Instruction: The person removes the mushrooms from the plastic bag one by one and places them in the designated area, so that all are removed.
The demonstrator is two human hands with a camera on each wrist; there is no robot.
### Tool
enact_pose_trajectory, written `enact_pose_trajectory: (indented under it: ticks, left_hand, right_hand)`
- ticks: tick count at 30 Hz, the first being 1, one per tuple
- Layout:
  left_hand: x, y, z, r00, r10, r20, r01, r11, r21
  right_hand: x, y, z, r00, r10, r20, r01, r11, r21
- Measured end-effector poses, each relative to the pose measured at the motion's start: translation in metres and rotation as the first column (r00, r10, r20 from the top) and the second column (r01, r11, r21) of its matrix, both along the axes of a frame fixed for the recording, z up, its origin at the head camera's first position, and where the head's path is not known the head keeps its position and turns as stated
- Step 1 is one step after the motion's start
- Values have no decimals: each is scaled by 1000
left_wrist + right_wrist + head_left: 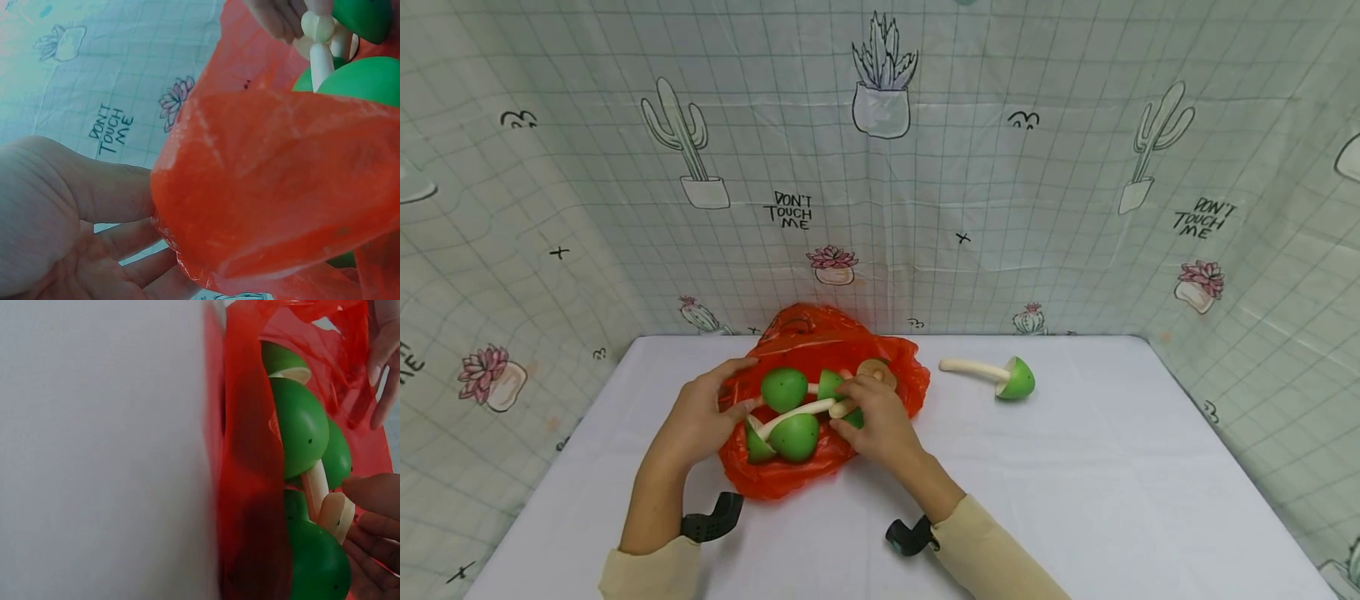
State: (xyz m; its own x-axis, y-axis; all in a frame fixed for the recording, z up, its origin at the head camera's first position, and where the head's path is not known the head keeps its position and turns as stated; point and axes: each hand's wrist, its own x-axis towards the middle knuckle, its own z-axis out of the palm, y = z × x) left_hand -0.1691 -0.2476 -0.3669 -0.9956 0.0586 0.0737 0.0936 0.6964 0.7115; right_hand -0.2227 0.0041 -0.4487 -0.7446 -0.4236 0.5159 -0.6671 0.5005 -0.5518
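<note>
A crumpled red plastic bag [786,479] lies with its mouth spread, holding several green-capped mushrooms [784,390] with pale stems. At the bag's left edge is my left hand [703,417]. Its thumb [119,194] and fingers pinch the red plastic from both sides in the left wrist view. My right hand [880,417] reaches into the bag's right side, thumb and fingertips around the pale stem end [336,515] of a mushroom. Part of that mushroom is hidden by the hand. A tan, round piece [874,372] shows just behind the right fingers.
One more green-capped mushroom [1017,379] lies on the white table [1037,500], right of the bag. A patterned cloth [962,167] hangs behind and along both sides. Black wrist cameras [711,518] sit on both forearms.
</note>
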Motion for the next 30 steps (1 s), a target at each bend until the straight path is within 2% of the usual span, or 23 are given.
enact_pose_trajectory:
  ticks: [8,14,20,30]
  left_hand:
    - [0,0,0,1000,-3,-11,3,1000,4]
    - [0,2,0,1000,0,-7,0,1000,2]
    - [0,1,0,1000,4,-6,-4,1000,-1]
    - [1,0,0,1000,-2,-19,2,1000,0]
  right_hand:
    - [1,-2,1,996,-35,-77,44,992,119]
    - [0,-3,0,991,-25,-132,44,989,144]
    - [-3,-2,0,979,-20,-204,43,993,108]
    - [-7,6,7,983,-29,-182,17,998,-67]
